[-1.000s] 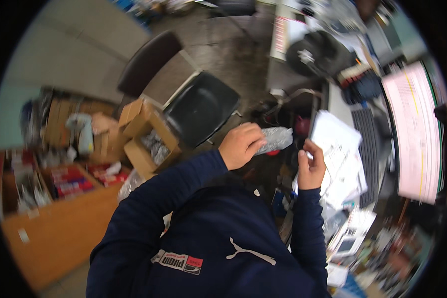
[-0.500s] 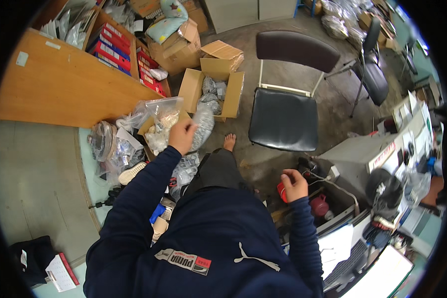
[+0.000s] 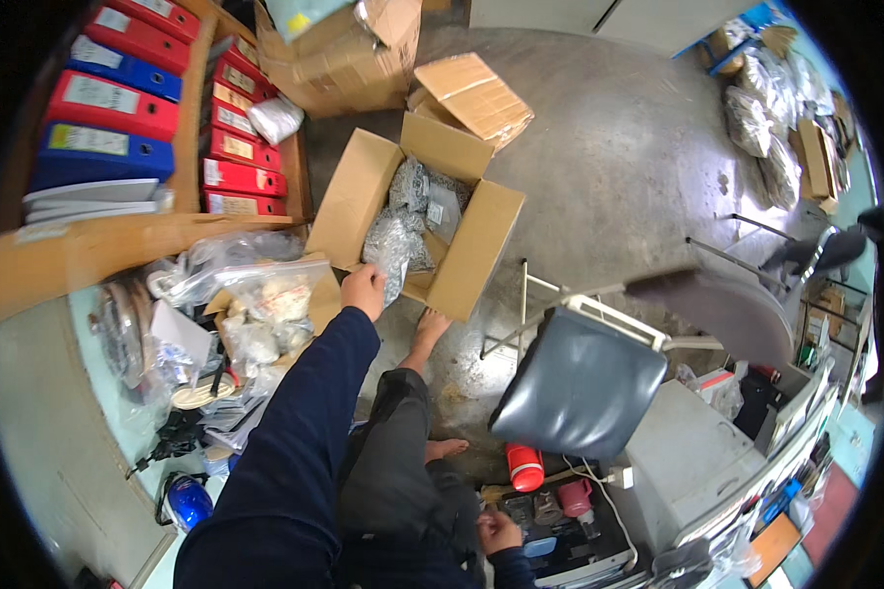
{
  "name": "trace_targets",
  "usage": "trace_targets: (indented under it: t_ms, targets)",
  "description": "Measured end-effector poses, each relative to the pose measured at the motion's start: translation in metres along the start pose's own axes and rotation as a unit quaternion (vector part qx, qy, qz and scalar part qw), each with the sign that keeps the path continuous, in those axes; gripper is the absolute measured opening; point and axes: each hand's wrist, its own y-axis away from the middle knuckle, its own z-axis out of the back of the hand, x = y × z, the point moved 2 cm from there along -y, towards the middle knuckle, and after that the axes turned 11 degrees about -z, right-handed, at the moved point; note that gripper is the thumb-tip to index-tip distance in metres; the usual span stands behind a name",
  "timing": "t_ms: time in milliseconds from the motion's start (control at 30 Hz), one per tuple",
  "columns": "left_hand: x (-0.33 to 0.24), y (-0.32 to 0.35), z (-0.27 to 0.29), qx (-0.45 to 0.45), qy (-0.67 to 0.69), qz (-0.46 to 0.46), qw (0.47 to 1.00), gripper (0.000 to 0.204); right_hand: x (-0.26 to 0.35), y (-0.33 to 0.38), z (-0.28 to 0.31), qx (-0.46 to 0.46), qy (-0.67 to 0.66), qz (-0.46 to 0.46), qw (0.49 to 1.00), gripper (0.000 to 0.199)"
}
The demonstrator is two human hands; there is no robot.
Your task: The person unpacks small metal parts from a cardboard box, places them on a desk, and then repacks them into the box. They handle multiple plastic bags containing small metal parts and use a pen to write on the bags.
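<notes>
My left hand [image 3: 363, 292] is closed on the near end of a wrapped bundle in clear, shiny plastic [image 3: 389, 253]. The bundle's far end is over the inside of an open cardboard box [image 3: 482, 251], touching or just above other wrapped packs [image 3: 410, 187]; I cannot tell which. A grey flat piece [image 3: 444, 214] is beside those packs. My right hand [image 3: 499, 533] is low, close to my leg, with its fingers curled and nothing seen in them. An open drawer with a pink-red jug [image 3: 575, 498] is beside that hand.
A black chair [image 3: 580, 383] stands right of the box. Shelves with red and blue binders [image 3: 118, 103] are at the left. Plastic bags of small parts [image 3: 275, 304] lie near my left forearm. A red bottle [image 3: 525, 468] and a white cable [image 3: 614, 520] are near the drawer.
I have leaned and turned toward the box. My left hand has carried the wrapped bundle from beside the box to over its opening. My right hand has come down beside my leg.
</notes>
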Motion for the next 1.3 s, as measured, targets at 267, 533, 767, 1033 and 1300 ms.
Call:
trace_targets:
  t_ms: [267, 533, 767, 1033, 1300]
  targets:
    - [0.055, -0.097, -0.153, 0.116, -0.001, 0.007, 0.993, 0.014, 0.157, -0.19, -0.049, -0.041, 0.102, 0.211, 0.971, 0.023]
    - [0.152, -0.186, -0.042, -0.183, -0.293, -0.018, 0.938, 0.083, 0.29, -0.481, -0.021, -0.165, -0.19, -0.003, 0.968, 0.085]
    - [0.204, -0.158, 0.005, 0.095, -0.13, -0.008, 0.987, 0.045, 0.38, -0.459, -0.041, -0.039, -0.065, 0.216, 0.973, 0.026]
    - [0.229, -0.122, 0.03, 0.026, -0.105, 0.131, 0.985, 0.037, 0.492, -0.472, -0.046, 0.013, -0.009, 0.248, 0.969, 0.027]
    - [0.253, -0.13, 0.046, -0.055, -0.108, 0.226, 0.967, 0.034, 0.597, -0.499, -0.085, -0.017, 0.11, 0.297, 0.948, 0.038]
